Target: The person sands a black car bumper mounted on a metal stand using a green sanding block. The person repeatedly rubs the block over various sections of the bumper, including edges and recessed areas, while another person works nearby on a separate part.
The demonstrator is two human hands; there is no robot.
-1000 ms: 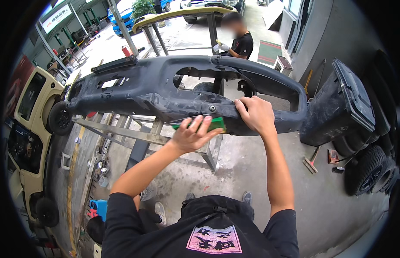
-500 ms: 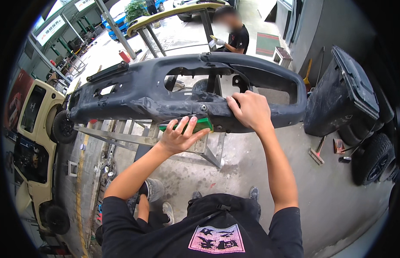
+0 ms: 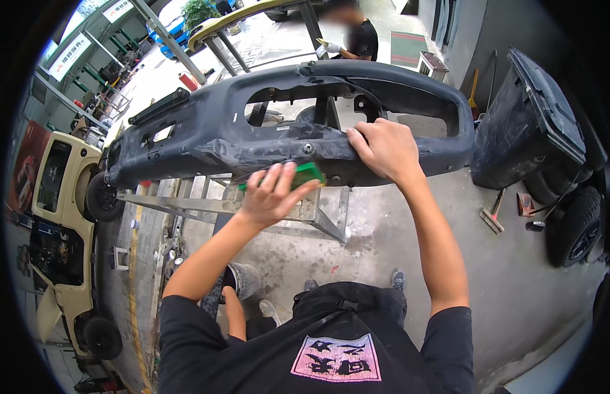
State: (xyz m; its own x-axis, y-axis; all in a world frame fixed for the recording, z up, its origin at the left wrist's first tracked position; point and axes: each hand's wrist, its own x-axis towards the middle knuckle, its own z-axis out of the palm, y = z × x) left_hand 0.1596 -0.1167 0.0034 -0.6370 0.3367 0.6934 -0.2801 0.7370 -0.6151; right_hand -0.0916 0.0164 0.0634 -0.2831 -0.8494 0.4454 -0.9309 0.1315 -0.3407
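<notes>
A long dark grey vehicle bumper (image 3: 210, 121) lies across in front of me on a metal stand (image 3: 318, 213). Dull, pale scuffed patches show along its near side. My left hand (image 3: 269, 197) holds a green sanding block (image 3: 308, 176) against the near edge, its fingers spread over the block and slightly blurred. To the right, my right hand (image 3: 389, 152) grips the bumper's near bar beside the large opening, fingers curled over the top and out of sight.
A black wheeled bin (image 3: 531, 125), a broom head (image 3: 493, 215) and tyres (image 3: 574, 230) stand at right. Near my left arm, another person's arm (image 3: 234, 312) reaches by a bucket (image 3: 244, 281). Beyond the bumper sits a person (image 3: 364, 43); a beige vehicle (image 3: 63, 210) stands at left.
The green block has become more tilted, its right end higher, as my left hand shifts along the near edge. My right hand keeps its hold. The whole view has shifted slightly.
</notes>
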